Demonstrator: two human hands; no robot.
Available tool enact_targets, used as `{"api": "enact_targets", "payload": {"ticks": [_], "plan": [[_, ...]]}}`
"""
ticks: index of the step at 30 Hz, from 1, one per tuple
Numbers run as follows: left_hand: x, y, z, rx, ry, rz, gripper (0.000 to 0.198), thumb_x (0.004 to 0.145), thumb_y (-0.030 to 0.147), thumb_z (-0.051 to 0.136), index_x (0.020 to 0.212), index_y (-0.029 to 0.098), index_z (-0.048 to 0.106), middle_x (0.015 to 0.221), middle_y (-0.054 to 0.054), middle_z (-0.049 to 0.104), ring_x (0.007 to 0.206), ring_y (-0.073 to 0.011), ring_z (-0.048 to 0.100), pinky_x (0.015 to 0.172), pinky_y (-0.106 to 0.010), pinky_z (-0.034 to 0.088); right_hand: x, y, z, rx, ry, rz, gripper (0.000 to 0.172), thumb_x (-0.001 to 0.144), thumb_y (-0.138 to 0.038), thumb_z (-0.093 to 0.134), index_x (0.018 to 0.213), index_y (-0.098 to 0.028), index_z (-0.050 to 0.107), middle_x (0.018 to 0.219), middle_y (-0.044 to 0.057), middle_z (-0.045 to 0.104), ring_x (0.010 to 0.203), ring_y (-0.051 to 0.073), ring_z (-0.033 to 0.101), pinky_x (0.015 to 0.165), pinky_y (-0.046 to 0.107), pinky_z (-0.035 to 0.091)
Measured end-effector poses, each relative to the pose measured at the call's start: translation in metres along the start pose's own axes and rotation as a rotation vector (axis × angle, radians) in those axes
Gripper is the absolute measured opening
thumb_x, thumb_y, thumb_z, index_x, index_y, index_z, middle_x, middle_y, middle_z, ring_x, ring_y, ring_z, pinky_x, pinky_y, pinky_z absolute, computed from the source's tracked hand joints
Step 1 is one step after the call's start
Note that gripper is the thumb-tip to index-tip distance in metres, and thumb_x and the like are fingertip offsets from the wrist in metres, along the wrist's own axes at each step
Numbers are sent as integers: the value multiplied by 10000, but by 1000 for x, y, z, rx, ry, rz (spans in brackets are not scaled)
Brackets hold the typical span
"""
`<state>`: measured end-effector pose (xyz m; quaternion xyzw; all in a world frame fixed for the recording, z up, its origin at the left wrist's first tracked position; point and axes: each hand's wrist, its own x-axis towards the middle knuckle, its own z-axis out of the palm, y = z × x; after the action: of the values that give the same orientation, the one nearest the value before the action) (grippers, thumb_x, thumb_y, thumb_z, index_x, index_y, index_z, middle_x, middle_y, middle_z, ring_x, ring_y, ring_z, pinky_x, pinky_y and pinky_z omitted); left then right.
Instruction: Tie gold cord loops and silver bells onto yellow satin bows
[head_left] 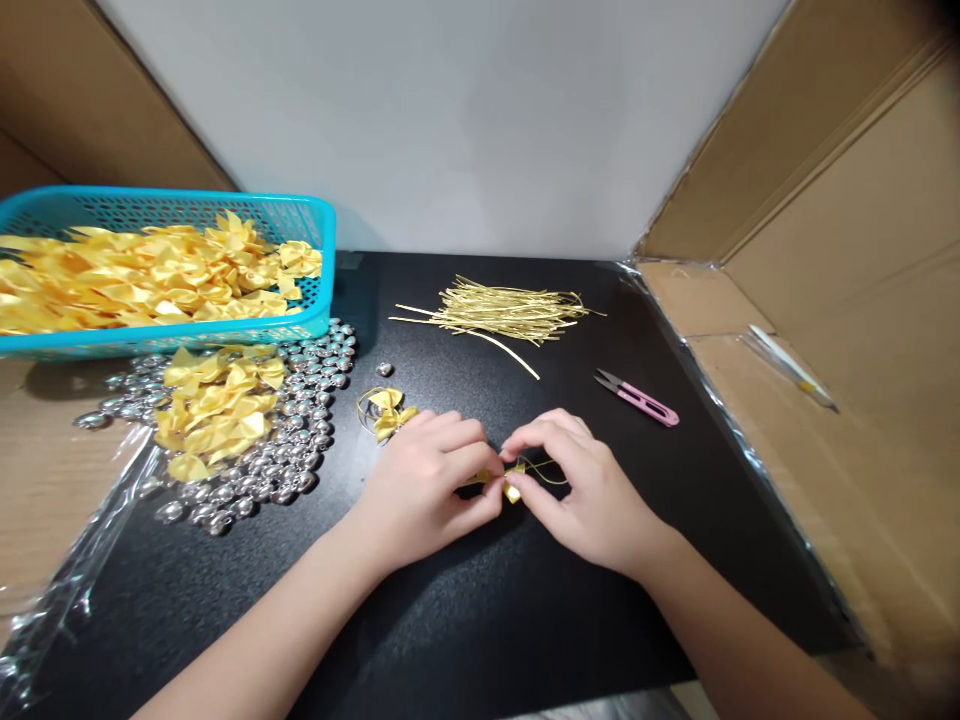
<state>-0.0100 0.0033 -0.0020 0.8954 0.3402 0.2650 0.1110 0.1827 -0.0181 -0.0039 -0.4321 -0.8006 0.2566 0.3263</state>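
Observation:
My left hand is closed, thumb and forefinger pinching one side of a small yellow ribbon bow. Opposite it, my right hand curves its thumb and forefinger around the bow's other side in a pinch. A thin gold cord loops out beneath the right fingers. Both hands rest low over the black table, and the fingers hide much of the bow. Just beyond my left knuckles lie yellow bows with a gold cord loop. A single silver bell sits a little farther back.
A blue basket full of yellow bows stands at the left. Many silver bells surround a pile of bows. Gold cords lie at the back. Pink thread snips are at right, and a white tool lies on cardboard.

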Motion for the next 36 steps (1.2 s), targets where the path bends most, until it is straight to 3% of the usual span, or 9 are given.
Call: {"api": "enact_targets", "payload": {"ticks": [3,6,11,17,22,36], "plan": [[0,0,0,6,5,-3,157,837,187,600,696,169,667,630,-6,634,580,-140,503,590,-297,321,0,3,0,-82,40,-75,154,863,-74,590,854,-224,558,798,12,653,811,182,583,798,369,399],[0,-1,0,-14,-6,-30,150,834,191,612,698,172,673,634,-8,628,592,-144,503,597,-300,322,-1,3,0,-54,22,4,158,861,-77,582,802,-219,546,762,10,630,782,182,548,771,361,393],[-2,-3,4,-76,13,-36,158,834,192,596,694,193,668,632,1,617,594,-140,493,607,-304,314,-2,1,1,281,-22,241,169,866,-101,563,789,-225,478,826,4,590,829,171,539,774,319,421],[-1,-4,3,-97,25,-18,139,816,177,603,705,200,683,625,9,618,602,-137,512,610,-304,308,0,2,4,566,-37,362,303,846,-133,584,729,-232,322,781,-25,569,740,137,520,726,297,418],[-1,-4,1,-99,36,-24,135,808,175,612,712,205,703,618,16,612,597,-130,533,616,-300,317,2,2,6,730,-16,379,374,834,-170,622,716,-236,273,772,-26,572,715,129,509,723,299,409],[1,-6,-5,-226,15,-85,56,785,181,669,793,195,722,694,2,669,648,-133,614,634,-278,392,6,3,3,852,-73,449,361,846,-345,663,752,-226,336,788,-33,530,722,119,471,688,278,374]]}}
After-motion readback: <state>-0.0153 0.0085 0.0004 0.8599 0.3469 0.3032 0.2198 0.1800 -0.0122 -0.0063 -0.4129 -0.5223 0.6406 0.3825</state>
